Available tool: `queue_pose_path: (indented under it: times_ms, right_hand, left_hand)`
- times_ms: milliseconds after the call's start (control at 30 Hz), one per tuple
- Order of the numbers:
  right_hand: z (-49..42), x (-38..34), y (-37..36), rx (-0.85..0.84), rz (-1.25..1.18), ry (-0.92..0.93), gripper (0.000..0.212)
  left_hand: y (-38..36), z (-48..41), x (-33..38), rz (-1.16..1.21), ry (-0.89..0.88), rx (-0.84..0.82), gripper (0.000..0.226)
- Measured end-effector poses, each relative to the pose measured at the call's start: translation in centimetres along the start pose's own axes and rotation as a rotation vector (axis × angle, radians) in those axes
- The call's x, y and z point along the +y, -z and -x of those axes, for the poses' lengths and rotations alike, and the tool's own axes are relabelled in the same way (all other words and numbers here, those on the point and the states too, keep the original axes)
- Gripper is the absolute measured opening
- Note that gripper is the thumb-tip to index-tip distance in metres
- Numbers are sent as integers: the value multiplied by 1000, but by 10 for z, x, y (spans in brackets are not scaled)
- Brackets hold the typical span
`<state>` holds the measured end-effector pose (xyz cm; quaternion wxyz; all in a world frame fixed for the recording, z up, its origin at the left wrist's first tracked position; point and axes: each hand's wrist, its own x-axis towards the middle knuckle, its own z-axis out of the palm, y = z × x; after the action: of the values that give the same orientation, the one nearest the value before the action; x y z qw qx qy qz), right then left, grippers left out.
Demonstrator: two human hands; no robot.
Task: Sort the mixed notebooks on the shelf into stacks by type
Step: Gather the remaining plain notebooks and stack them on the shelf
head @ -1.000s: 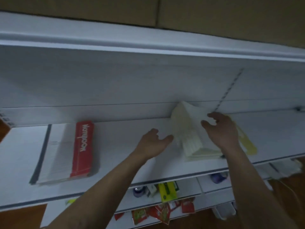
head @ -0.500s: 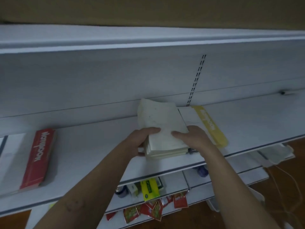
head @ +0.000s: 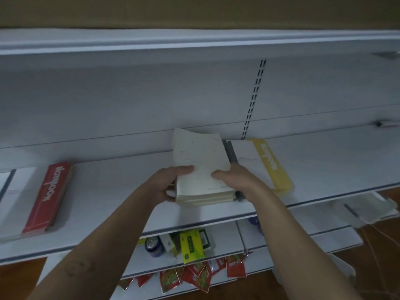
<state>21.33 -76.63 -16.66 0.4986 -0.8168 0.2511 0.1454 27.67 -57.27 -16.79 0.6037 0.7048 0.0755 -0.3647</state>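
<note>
A stack of pale cream notebooks lies in the middle of the white shelf. My left hand grips its near left corner, thumb on the top cover. My right hand grips the near right corner, thumb also on top. Under the stack's right side lies a white notebook with a yellow band. At the far left of the shelf sits a stack of white notebooks with a red "Notebook" band.
The shelf above overhangs closely. Lower shelves hold a blue can, a yellow-green packet and red sachets. A white notebook with a dark spine lies on the lower shelf at the right. Wooden floor shows below.
The cream stack was tilted up on edge a second ago; it now lies flat. Both my hands closed on its near corners, and the stack shifted slightly left of the yellow notebook.
</note>
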Motion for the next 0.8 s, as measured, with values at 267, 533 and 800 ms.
queue_pose_path:
  times_ms: [267,533,800]
  right_hand:
    - [-13,-10,3,-52,-117,-81,113]
    - [-44,2,1,-105,-168,-97,160]
    - [-25,-16,4,-111,-231,-117,91]
  left_hand:
    - [-8,1,2,77,36,-15,46]
    - [-1,-6,-6,121,33,-8,51]
    - [-6,-6,-4,277,-82,-120,43]
